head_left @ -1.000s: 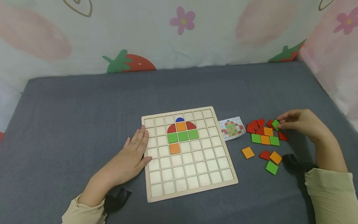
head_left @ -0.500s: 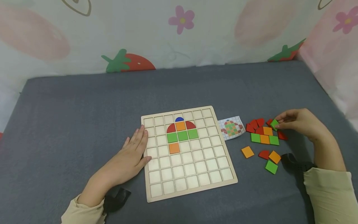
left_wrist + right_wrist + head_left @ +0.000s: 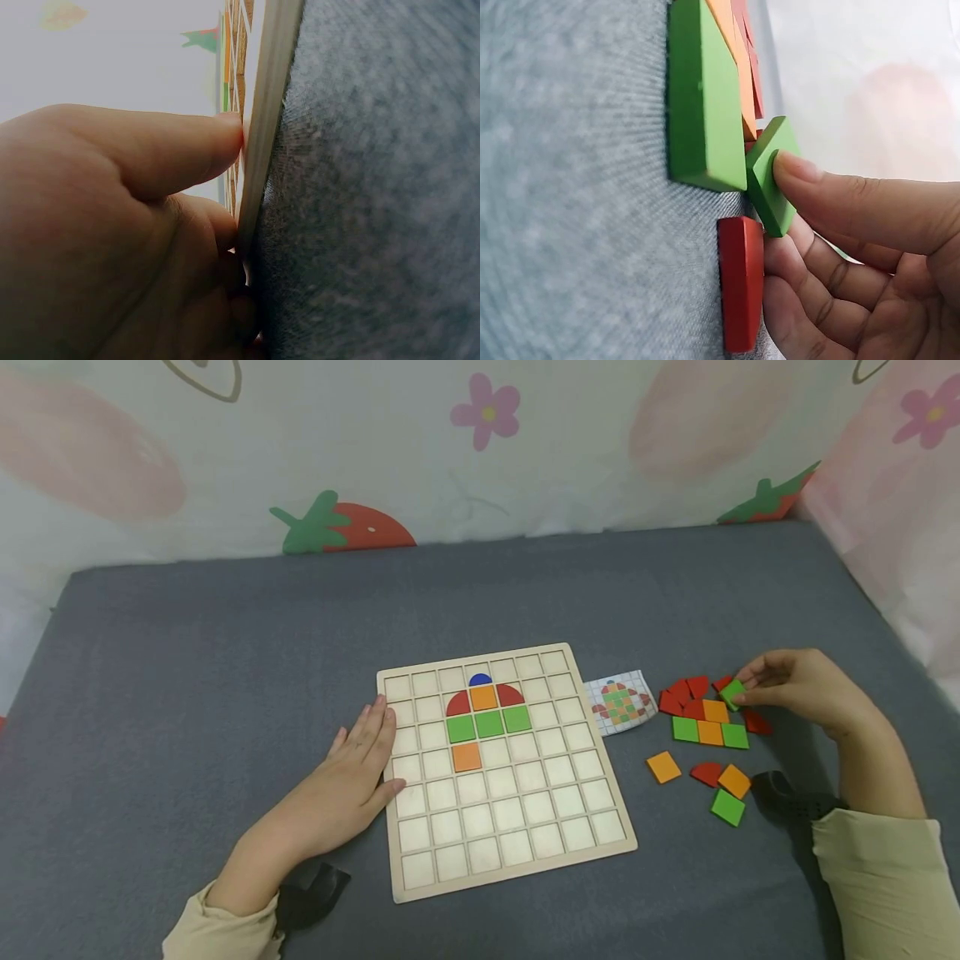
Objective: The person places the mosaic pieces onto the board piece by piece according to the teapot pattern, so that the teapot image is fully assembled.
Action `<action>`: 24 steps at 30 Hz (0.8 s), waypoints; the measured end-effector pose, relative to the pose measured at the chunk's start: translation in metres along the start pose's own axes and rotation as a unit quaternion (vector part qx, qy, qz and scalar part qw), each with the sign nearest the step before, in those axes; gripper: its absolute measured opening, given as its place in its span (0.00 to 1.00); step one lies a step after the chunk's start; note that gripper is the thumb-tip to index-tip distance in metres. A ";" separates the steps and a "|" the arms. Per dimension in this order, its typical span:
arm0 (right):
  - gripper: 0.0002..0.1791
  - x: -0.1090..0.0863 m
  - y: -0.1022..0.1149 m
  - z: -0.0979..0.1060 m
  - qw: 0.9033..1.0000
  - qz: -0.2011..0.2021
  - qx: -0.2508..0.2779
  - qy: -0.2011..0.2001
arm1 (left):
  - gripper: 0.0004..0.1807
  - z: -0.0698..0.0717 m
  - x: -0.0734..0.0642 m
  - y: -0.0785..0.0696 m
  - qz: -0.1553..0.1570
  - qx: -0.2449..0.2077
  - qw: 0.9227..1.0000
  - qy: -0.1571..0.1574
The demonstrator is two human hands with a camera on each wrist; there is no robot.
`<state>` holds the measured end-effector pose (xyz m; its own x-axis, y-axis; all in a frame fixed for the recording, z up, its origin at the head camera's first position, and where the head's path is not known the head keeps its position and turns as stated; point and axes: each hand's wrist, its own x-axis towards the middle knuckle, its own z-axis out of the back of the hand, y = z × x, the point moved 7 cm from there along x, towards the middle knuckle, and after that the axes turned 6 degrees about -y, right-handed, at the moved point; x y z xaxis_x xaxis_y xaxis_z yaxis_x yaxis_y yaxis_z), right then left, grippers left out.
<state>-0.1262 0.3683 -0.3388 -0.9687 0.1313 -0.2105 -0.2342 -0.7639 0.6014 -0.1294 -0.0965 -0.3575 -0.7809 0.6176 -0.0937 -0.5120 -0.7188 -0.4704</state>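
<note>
Nearest: grid board (image 3: pixel 512 847), eight tiles (image 3: pixel 489 723) in its middle and far cells. Left hand (image 3: pixel 351 781) at board's left rim: fingers straight, touching, gripping nothing. Right of board: loose green square (image 3: pixel 728 807), just behind it an orange square (image 3: pixel 734 782) and a red piece (image 3: pixel 706 773). Further back, right of board: green-orange-green row (image 3: pixel 710 732). Picture card (image 3: pixel 619 703) at board's right edge. Right hand (image 3: pixel 798 685) well right of board, nearly closed, thumb and fingers pinching a tilted green tile (image 3: pixel 731 694). Beyond board: patterned curtain (image 3: pixel 562 452).

Green tile (image 3: pixel 769 187) tilted; wooden grid board (image 3: pixel 508 814) flat, part-filled.
</note>
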 end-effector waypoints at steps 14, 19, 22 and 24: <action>0.14 -0.003 0.004 0.000 1.000 0.015 0.007 0.002 | 0.41 0.000 0.000 0.001 0.000 -0.005 1.000 0.006; 0.14 -0.004 0.007 -0.001 1.000 0.019 0.006 0.009 | 0.41 -0.001 0.000 0.002 -0.003 -0.003 1.000 0.004; 0.14 -0.005 0.008 -0.001 1.000 0.019 0.006 0.011 | 0.41 0.000 0.001 0.002 -0.006 -0.003 1.000 0.001; 0.13 -0.006 0.010 0.000 1.000 0.021 0.005 0.010 | 0.41 0.000 0.001 0.002 -0.008 -0.004 1.000 0.001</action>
<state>-0.1227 0.3601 -0.3318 -0.9758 0.0868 -0.2008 -0.1950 -0.7615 0.6182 -0.1314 -0.0970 -0.3588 -0.7718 0.6297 -0.0880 -0.5217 -0.7063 -0.4786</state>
